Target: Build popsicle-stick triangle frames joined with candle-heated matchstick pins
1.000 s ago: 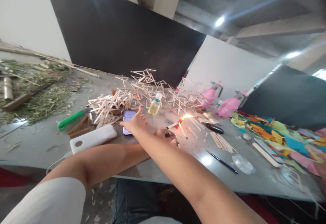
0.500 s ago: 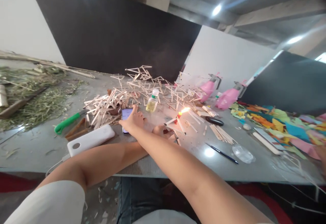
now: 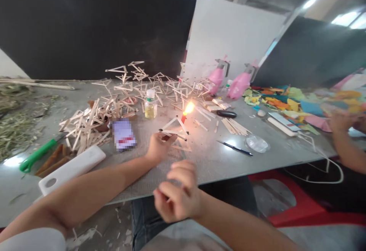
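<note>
My left hand rests at the table's surface, its fingers pinching a small triangle of thin wooden sticks with dark joints. Just behind that triangle a lit red candle burns with a tall flame. My right hand hangs over the table's front edge, fingers loosely curled, slightly blurred, and nothing shows in it. Left of my left hand lies a phone with a lit, pixelated screen. Behind it stands a small bottle of yellow liquid.
A heap of sticks, joined stick frames, a white power bank and a green-handled tool lie leftward. Rightward are loose sticks, a pen, pink spray bottles, coloured paper and another person's hand.
My right hand has left the phone and drawn back toward me, over the front edge. My left hand now shows, holding the stick triangle near the candle. The view has turned right.
</note>
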Demonstrator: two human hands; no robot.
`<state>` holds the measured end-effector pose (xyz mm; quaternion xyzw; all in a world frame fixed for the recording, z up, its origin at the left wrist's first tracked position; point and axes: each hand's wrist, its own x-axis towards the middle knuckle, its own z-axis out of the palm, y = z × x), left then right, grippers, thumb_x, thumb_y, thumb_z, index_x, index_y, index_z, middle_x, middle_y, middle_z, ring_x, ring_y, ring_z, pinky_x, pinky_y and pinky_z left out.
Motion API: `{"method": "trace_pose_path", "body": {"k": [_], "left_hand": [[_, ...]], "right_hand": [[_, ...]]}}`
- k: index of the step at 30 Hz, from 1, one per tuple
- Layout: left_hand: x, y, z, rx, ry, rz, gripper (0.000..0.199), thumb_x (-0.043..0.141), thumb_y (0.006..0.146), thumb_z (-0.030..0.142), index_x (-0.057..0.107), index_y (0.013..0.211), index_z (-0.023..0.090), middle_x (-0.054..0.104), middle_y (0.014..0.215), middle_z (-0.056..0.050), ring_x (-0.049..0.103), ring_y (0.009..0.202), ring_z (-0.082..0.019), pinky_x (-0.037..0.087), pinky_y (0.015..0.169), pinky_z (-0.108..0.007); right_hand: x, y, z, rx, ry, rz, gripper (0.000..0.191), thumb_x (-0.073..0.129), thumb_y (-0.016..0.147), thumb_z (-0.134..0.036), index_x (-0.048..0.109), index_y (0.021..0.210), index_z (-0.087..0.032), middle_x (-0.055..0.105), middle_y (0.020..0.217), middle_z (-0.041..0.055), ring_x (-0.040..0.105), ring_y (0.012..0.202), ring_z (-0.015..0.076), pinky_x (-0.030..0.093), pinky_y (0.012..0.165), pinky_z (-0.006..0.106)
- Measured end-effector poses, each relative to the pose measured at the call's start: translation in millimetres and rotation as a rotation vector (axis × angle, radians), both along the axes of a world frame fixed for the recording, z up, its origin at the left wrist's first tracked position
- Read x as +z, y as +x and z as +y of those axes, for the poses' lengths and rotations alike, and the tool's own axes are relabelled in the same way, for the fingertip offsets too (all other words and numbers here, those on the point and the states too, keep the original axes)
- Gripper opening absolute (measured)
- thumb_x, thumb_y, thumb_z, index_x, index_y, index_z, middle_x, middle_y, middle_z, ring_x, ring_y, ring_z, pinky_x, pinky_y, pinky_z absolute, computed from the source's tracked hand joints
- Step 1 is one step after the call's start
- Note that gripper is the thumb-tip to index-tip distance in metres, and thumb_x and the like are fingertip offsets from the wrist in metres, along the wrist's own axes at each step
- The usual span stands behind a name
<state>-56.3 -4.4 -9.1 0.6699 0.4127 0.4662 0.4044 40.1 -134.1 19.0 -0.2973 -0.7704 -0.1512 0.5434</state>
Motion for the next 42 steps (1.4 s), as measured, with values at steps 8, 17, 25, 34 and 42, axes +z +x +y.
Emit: {"method": "trace_pose_path", "body": {"k": [8, 17, 25, 34, 42], "left_hand": [[0.4, 1, 3, 0.105, 0.015, -0.056, 0.026, 0.076, 0.083, 0.041, 0.079, 0.075, 0.016, 0.08, 0.074, -0.007, 0.074, 0.071, -0.021, 0.058, 0.067, -0.029], [-0.6, -1, 4, 0.113, -0.022, 0.002, 0.018, 0.078, 0.08, 0.034, 0.081, 0.075, 0.017, 0.081, 0.076, -0.006, 0.075, 0.071, -0.021, 0.059, 0.065, -0.029], [-7.7, -5, 0, 0.074, -0.128, 0.029, 0.016, 0.078, 0.084, 0.033, 0.083, 0.088, 0.019, 0.082, 0.083, -0.006, 0.077, 0.078, -0.022, 0.06, 0.068, -0.03], [-0.6, 1, -5, 0.032, -0.153, -0.022, 0.008, 0.077, 0.081, 0.026, 0.08, 0.081, 0.018, 0.081, 0.076, -0.005, 0.077, 0.074, -0.021, 0.062, 0.065, -0.03], [-0.5, 1, -4, -0.009, -0.184, -0.027, 0.012, 0.075, 0.083, 0.028, 0.082, 0.084, 0.019, 0.081, 0.076, -0.005, 0.077, 0.073, -0.021, 0.063, 0.066, -0.029]], "right_hand": [[-34.3, 114, 40, -0.458, -0.708, -0.055, 0.072, 0.073, 0.087, -0.033, 0.039, 0.149, -0.017, 0.07, 0.121, 0.0176, 0.065, 0.116, 0.0351, 0.044, 0.107, 0.061], [-6.3, 141, 25, -0.344, -1.015, -0.395, 0.028, 0.048, 0.103, -0.02, 0.065, 0.082, -0.02, 0.068, 0.068, 0.0029, 0.064, 0.069, 0.0201, 0.041, 0.069, 0.032], [27.8, 159, 24, -0.229, -0.988, -0.466, 0.034, 0.042, 0.107, -0.023, 0.055, 0.076, -0.021, 0.058, 0.061, -0.0014, 0.054, 0.062, 0.0169, 0.035, 0.064, 0.032], [76.7, 170, 55, 0.02, -0.649, -0.76, 0.024, 0.052, 0.103, -0.017, 0.068, 0.085, -0.021, 0.065, 0.077, 0.0015, 0.054, 0.07, 0.0173, 0.039, 0.071, 0.038], [104.2, 158, 95, 0.138, -0.486, -0.968, 0.026, 0.049, 0.102, -0.017, 0.069, 0.086, -0.022, 0.066, 0.081, 0.0042, 0.056, 0.078, 0.0205, 0.041, 0.071, 0.04]]}}
